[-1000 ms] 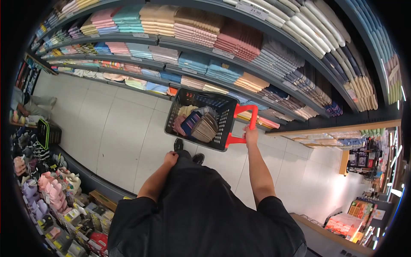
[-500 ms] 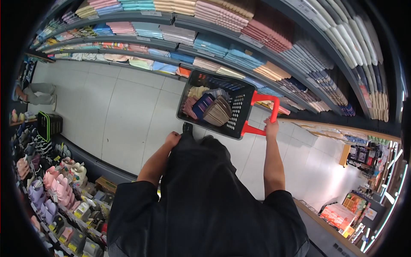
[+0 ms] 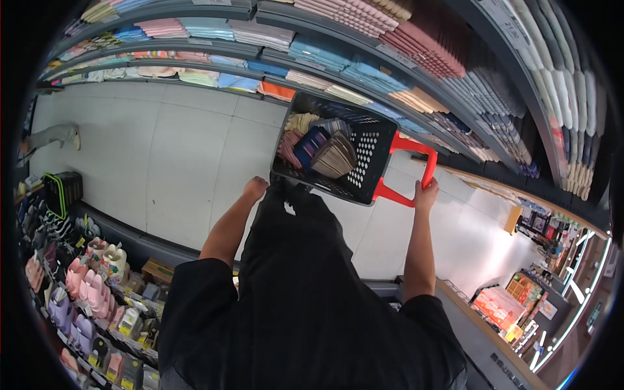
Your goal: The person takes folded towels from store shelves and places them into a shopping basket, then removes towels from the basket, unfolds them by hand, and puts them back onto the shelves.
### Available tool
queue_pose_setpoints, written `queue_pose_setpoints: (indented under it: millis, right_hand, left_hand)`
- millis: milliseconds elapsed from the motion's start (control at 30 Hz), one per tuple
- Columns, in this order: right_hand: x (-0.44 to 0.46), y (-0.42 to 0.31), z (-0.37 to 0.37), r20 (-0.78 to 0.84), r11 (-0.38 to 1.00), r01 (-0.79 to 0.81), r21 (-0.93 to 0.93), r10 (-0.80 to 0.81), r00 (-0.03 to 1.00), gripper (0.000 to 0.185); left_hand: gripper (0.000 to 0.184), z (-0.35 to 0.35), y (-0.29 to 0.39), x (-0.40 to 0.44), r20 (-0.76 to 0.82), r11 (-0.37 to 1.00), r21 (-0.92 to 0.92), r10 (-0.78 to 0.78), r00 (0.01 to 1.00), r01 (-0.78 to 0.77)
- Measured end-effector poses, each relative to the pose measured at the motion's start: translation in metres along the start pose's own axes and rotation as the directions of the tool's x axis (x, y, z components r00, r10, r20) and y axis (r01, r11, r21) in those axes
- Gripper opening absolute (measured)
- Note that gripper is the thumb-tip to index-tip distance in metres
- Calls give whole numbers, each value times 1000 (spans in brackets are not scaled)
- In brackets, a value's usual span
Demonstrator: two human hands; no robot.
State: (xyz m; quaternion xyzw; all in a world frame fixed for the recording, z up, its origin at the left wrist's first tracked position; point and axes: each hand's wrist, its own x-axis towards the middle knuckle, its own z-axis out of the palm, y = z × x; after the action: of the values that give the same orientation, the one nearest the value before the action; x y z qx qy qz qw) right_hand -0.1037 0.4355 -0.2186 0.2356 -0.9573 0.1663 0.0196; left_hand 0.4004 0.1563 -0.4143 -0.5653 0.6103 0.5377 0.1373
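Note:
My right hand is wrapped round the red handle of a black shopping basket. Inside the basket lie several folded cloths, among them a brown-beige striped cloth, a navy striped cloth, a pink cloth and a cream cloth. The basket hangs or rolls just ahead of my legs; its underside is hidden. To the left of my body my left hand hangs with fingers curled, and no object shows in it. It is apart from the basket's near left corner.
Shelves of folded towels run along the far side, close to the basket. Slippers fill racks at the lower left. A black basket with a green rim stands at the left, near another person's leg. Tiled floor lies between.
The shelves and floor have shifted in view as I move along the aisle. My left hand has swung slightly up and left. My right hand keeps hold of the basket's handle.

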Motion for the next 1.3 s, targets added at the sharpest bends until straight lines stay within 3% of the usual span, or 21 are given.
queue_pose_setpoints:
  millis: [67, 167, 233, 267, 333, 433, 533, 633, 733, 933, 1067, 1233, 1300]
  right_hand:
    - [-2, -74, -33, -197, 962, 242, -129, -264, 944, 42]
    - [-10, -115, -3, -26, 961, 146, 237, -144, 989, 40]
    - [-26, -117, 60, 410, 877, -112, 468, -103, 906, 34]
    - [-41, -120, 95, 463, 899, -67, 433, -157, 872, 29]
    - [-68, -132, 147, 692, 932, -126, 339, -156, 705, 29]
    - [-101, -139, 224, 872, 972, -202, 118, -4, 489, 35]
    - [-124, -139, 288, 895, 997, 3, 79, -72, 440, 36]
    - [-133, -159, 331, 906, 989, 89, 122, -147, 396, 35]
    - [-130, -183, 363, 893, 967, 54, 249, -250, 374, 34]
    - [-131, -198, 411, 901, 968, 63, 244, -250, 355, 32]
    - [-140, -197, 443, 865, 947, 247, 203, -292, 407, 33]
    - [-153, -199, 502, 833, 930, 266, 255, -351, 427, 37]
    - [-161, -201, 539, 865, 954, 124, 273, -300, 403, 51]
  left_hand:
    - [37, 7, 18, 11, 2, 998, 53, 14, 1000, -14]
    - [34, 25, 23, 22, 20, 988, 126, 83, 996, -85]
    - [34, 32, 38, 33, 38, 984, 137, 109, 993, -114]
    - [34, 34, 44, 42, 71, 971, 176, 149, 986, -160]
    - [36, 41, 47, 56, 136, 939, 241, 216, 967, -244]
    - [46, 19, 105, 24, -228, 947, 299, 192, 955, -119]
    - [58, 25, 98, 43, -376, 953, 269, 238, 896, -141]
    - [62, 37, 83, 63, -467, 964, 250, 202, 861, -91]
    - [62, 49, 73, 78, -420, 988, 156, 86, 903, -21]
    - [60, 63, 52, 108, -310, 997, 21, -69, 948, 80]
    - [60, 64, 33, 124, -360, 992, 71, 119, 925, -100]
    - [69, 55, 44, 115, -491, 955, 131, 295, 819, -265]
    - [69, 52, 51, 113, -502, 938, 113, 340, 796, -329]
